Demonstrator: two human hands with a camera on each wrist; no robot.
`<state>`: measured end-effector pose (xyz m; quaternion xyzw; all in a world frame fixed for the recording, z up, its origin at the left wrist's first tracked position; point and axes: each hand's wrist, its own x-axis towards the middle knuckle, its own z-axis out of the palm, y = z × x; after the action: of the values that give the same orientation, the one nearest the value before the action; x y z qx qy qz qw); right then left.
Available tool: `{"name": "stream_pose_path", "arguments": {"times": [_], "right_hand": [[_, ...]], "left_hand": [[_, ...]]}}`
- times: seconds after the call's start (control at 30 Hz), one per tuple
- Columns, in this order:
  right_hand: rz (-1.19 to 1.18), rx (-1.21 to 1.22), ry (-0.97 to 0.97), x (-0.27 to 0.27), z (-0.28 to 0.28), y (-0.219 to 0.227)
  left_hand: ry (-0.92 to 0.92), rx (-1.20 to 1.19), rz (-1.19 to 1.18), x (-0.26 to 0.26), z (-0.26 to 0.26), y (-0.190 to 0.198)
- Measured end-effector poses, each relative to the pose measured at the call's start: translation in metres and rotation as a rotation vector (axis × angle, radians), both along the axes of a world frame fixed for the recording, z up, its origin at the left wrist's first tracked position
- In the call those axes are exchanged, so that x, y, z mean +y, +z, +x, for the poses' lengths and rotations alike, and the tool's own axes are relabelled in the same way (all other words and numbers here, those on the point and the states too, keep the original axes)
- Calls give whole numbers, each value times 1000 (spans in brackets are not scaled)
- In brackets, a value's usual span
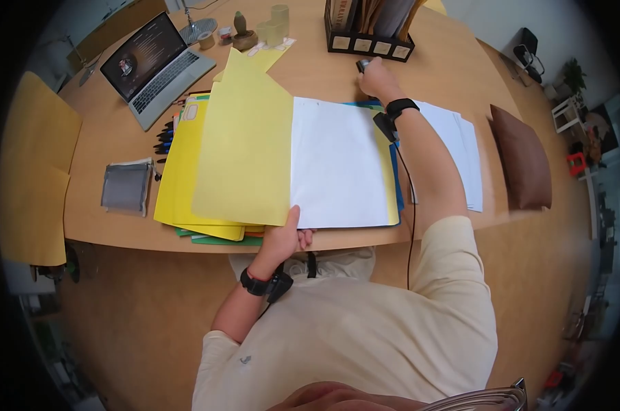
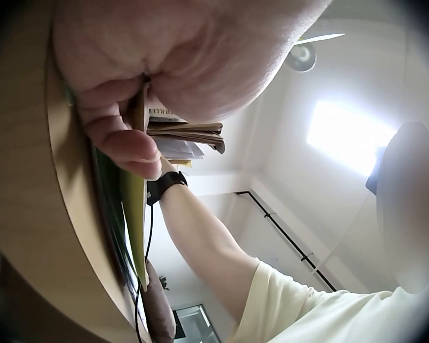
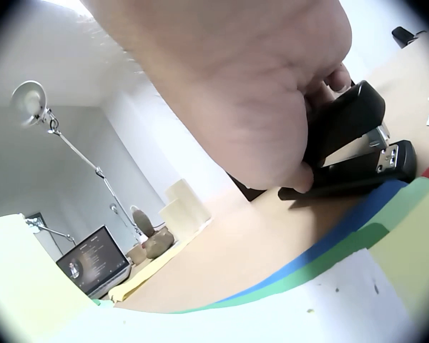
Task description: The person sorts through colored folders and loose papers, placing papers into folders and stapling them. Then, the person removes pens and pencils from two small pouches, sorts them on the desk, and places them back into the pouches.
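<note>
A yellow paper folder [image 1: 245, 151] lies opened on the desk, its cover turned to the left and white sheets [image 1: 343, 164] on its right half. My left hand [image 1: 280, 240] pinches the folder's lower edge at the fold, thumb on top and fingers beneath. Beyond the folder's upper right corner, my right hand [image 1: 380, 81] grips a black stapler [image 3: 347, 121]. In the right wrist view the stapler's jaws stand apart close over the desk, past the blue and green folder edges.
A stack of yellow folders [image 1: 176, 185] lies under the left half. A laptop [image 1: 166, 75], pens [image 1: 165, 140] and a grey pouch [image 1: 126, 187] are at left. A black file holder [image 1: 368, 44] stands at the back. Loose white sheets [image 1: 461, 151] and a brown cushion [image 1: 522, 161] are at right.
</note>
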<state>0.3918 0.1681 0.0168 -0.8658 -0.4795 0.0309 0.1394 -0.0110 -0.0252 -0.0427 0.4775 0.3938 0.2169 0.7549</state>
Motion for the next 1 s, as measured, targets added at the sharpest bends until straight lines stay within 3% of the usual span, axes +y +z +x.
{"name": "stream_pose_path", "arguments": {"times": [0.2, 0.33, 0.43, 0.7, 0.83, 0.9, 1.0], "right_hand": [[516, 436, 64, 11, -32, 23], [611, 606, 105, 25, -62, 22], [523, 750, 93, 23, -81, 34], [580, 677, -12, 21, -107, 28], [518, 718, 41, 25, -104, 15], [455, 754, 61, 12, -113, 29], [512, 672, 1, 24, -115, 13]], "left_hand": [[17, 32, 13, -6, 1, -5], [32, 101, 41, -9, 3, -1], [-7, 137, 79, -9, 2, 10], [20, 114, 68, -10, 3, 11], [12, 108, 62, -9, 3, 9], [4, 105, 82, -9, 3, 8], [-3, 99, 108, -9, 2, 5]]}}
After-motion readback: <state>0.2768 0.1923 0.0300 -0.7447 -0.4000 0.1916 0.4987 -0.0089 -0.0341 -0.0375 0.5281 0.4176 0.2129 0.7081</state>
